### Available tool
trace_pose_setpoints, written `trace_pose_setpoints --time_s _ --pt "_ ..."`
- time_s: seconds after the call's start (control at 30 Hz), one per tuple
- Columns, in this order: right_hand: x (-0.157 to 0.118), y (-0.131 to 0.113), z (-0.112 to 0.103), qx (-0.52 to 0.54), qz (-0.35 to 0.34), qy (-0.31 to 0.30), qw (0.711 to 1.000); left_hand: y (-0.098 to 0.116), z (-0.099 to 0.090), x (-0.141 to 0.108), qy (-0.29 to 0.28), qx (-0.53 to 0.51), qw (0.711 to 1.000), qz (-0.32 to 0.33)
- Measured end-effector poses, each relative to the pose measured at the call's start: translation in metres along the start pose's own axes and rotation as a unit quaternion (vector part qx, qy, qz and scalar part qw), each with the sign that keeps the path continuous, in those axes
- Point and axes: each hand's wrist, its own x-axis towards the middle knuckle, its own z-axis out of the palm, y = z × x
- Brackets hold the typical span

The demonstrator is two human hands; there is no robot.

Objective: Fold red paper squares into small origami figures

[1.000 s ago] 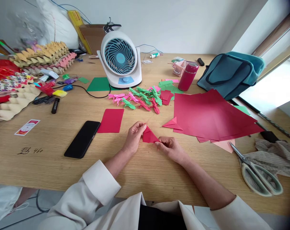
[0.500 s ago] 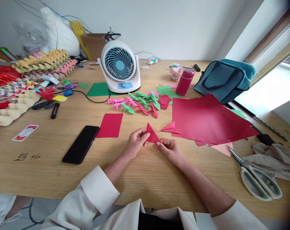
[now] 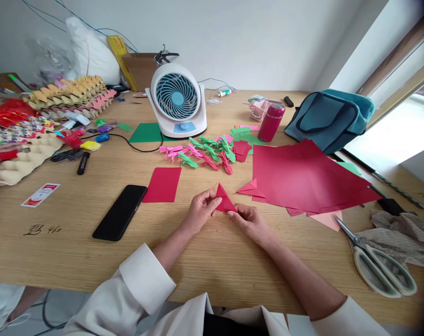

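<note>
Between my two hands is a small folded piece of red paper (image 3: 224, 199), roughly triangular with its point up. My left hand (image 3: 202, 208) pinches its left side, thumb on top. The lower right corner is pinched by my right hand (image 3: 249, 220), whose curled fingers are partly hidden. Just beyond, another folded red paper piece (image 3: 251, 188) lies by the large red sheets (image 3: 310, 177). A stack of small red paper rectangles (image 3: 162, 185) rests left of my hands. Farther back are several folded green, pink and red paper figures (image 3: 208, 154).
A black phone (image 3: 120, 212) lies to the left. Scissors (image 3: 375, 261) and a crumpled cloth (image 3: 401, 235) lie at the right. Toward the back stand a white fan (image 3: 179, 100), a red bottle (image 3: 271, 122) and a teal bag (image 3: 329, 119). Egg-carton trays (image 3: 30, 161) fill the far left.
The whole view has shifted slightly, so things appear a little lower and to the right. Both hands keep their pinch on the folded red paper, with hardly any visible movement.
</note>
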Motion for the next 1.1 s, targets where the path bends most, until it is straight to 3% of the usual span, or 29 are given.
trace_pose_setpoints --time_s 0.23,0.57,0.87,1.1 --pt "-0.001 -0.004 0.002 -0.028 -0.016 0.002 0.999 0.0 -0.002 -0.001 -0.027 0.043 0.999 -0.004" --pt "0.004 0.01 0.003 0.09 -0.019 0.047 0.995 0.009 0.009 -0.009 -0.086 0.164 0.981 0.054" --pt "0.004 0.004 0.001 0.07 -0.016 0.055 0.996 0.005 0.009 -0.009 -0.058 0.205 0.976 0.054" --pt "0.004 -0.007 -0.002 0.109 0.019 0.081 0.991 0.005 0.005 -0.005 -0.024 0.103 0.994 0.006"
